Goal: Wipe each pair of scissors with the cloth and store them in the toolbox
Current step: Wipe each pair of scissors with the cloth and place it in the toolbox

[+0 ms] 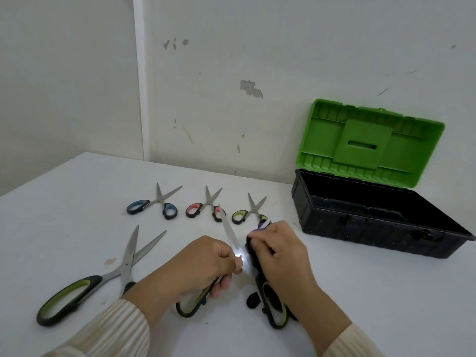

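Note:
My left hand (pixel 203 266) grips a large pair of green-and-black scissors (pixel 231 238) near the pivot, blades open and pointing away. My right hand (pixel 278 256) presses a dark cloth (pixel 253 251) around the other blade. A second large green-handled pair (pixel 103 279) lies open at the left. Three small pairs lie in a row behind: blue-handled (pixel 157 204), pink-handled (pixel 203 207) and green-handled (pixel 247 212). The toolbox (pixel 360 222) stands open at the right, black base, green lid raised.
The white table (pixel 360 292) meets a scuffed white wall at the back. The toolbox lid (pixel 371 143) leans against that wall. The table's left edge runs diagonally at the far left.

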Demonstrator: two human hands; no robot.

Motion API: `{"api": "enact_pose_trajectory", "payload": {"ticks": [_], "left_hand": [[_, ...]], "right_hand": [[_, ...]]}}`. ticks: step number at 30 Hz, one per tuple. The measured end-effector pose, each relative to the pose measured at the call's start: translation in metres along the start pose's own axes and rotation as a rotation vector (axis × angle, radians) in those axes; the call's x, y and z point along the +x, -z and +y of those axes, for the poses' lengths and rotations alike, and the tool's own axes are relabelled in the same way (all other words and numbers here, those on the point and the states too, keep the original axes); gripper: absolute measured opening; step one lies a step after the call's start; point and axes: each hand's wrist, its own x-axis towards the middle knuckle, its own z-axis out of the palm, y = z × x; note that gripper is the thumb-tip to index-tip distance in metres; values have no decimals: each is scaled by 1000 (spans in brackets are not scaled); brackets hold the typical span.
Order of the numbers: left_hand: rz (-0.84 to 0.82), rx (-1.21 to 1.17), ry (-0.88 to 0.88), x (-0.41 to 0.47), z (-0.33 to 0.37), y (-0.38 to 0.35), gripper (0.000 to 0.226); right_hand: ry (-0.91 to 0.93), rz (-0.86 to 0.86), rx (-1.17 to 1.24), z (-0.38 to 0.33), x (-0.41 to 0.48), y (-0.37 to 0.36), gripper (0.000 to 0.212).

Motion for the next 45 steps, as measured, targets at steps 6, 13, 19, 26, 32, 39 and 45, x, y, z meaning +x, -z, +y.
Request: {"api": "enact_pose_trajectory", "payload": {"ticks": [6, 13, 19, 26, 32, 39, 45], "left_hand": [[15, -98, -7, 1, 0, 7, 27], [4, -221, 41, 2, -1, 12, 23], [172, -1054, 209, 8, -2, 24, 31], [210, -1190, 90, 17, -2, -22, 23], [268, -935, 4, 16, -1, -31, 22], [470, -877, 38, 16, -1, -7, 18], [247, -770, 194, 16, -4, -6, 13]], "right_hand": [[-241, -73, 113, 16, 14, 35, 15], [-145, -508, 152, -1, 6, 23, 19], [-271, -317, 269, 8, 7, 24, 17], [-326, -189, 301, 4, 7, 13, 20], [-166, -295, 182, -10, 2, 7, 24], [-176, -330, 218, 10, 9, 31, 24], [-409, 163, 585, 34, 19, 54, 31]]}}
